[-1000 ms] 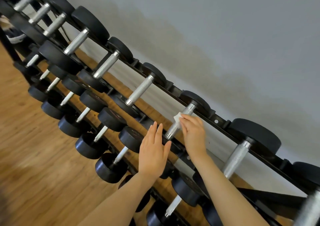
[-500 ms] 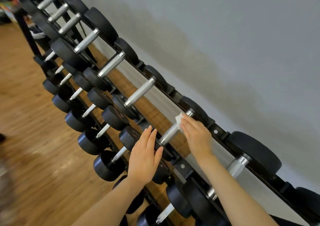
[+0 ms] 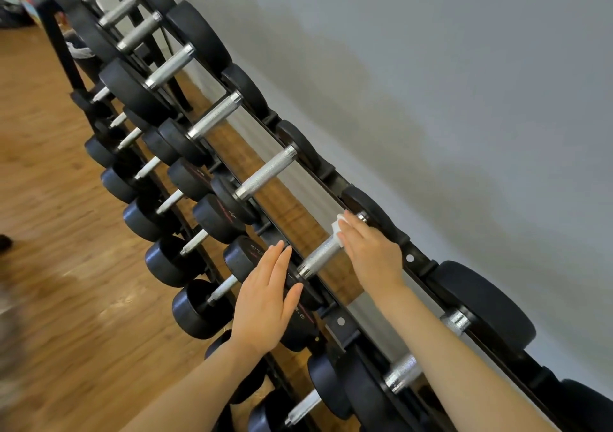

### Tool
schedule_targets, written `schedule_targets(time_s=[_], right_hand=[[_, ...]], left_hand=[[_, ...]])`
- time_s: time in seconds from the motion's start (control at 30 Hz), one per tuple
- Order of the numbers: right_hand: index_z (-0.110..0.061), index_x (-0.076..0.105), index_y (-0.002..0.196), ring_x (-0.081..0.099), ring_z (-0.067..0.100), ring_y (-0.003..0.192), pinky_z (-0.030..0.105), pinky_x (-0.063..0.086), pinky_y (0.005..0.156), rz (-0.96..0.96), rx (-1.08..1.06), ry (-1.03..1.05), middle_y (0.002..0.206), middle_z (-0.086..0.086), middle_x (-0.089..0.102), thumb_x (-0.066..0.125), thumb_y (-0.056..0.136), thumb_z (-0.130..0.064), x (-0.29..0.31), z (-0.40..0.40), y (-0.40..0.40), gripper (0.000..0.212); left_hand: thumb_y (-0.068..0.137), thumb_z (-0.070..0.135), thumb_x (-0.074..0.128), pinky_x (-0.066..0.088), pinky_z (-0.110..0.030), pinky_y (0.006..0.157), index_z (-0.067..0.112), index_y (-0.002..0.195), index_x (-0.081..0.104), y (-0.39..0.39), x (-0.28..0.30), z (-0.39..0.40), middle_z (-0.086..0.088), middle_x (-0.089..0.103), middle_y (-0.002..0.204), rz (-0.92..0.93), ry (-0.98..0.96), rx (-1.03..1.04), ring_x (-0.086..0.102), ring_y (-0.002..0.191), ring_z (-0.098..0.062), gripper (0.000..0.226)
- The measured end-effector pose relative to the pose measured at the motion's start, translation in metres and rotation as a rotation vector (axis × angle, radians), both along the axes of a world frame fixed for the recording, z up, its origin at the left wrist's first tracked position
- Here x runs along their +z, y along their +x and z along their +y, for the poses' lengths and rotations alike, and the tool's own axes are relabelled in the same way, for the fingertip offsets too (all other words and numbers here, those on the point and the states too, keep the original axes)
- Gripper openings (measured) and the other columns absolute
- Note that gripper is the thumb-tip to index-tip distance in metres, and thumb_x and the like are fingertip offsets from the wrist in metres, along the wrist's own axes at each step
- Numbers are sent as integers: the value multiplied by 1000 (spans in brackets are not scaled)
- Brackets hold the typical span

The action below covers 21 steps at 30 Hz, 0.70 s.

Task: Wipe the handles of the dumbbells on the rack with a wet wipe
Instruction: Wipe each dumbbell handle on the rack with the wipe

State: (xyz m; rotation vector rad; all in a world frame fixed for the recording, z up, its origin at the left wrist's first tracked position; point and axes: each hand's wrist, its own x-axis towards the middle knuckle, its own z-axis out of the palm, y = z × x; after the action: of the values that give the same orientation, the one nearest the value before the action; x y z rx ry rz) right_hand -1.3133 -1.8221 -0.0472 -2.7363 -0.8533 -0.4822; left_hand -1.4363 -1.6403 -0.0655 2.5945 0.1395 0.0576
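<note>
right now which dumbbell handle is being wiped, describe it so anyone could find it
Follow the top tier of the black rack along the grey wall. The handle sits between the two hands, and it alone has a white wet wipe pressed on it by the right hand.

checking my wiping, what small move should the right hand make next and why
Probably slide the wet wipe down the handle toward the left hand. The right hand presses it near the far end, so the near part looks unwiped.
</note>
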Motion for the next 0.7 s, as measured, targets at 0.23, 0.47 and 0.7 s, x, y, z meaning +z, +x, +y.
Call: schedule_targets(time_s=[0.23,0.47,0.7], right_hand=[[-9,68,115,70,15,74,19,52,52,11,111,-41,122,6,66,88,65,-16,-8,5,-9,54],[-5,64,120,70,21,84,25,57,58,47,39,6,124,11,63,89,63,-13,-9,9,-12,62],[-3,64,118,71,24,86,28,58,57,37,-35,70,124,12,64,86,66,-9,-8,6,-3,57]], left_hand=[[97,59,21,24,-35,116,23,154,26,-1,3,1,6,22,161,32,29,4,27,147,-17,68],[95,61,19,18,-30,115,26,155,24,-2,3,1,7,21,162,40,40,10,25,148,-14,70],[97,56,26,24,-32,112,23,154,28,-2,-1,0,3,27,160,15,52,25,33,144,-18,66]])
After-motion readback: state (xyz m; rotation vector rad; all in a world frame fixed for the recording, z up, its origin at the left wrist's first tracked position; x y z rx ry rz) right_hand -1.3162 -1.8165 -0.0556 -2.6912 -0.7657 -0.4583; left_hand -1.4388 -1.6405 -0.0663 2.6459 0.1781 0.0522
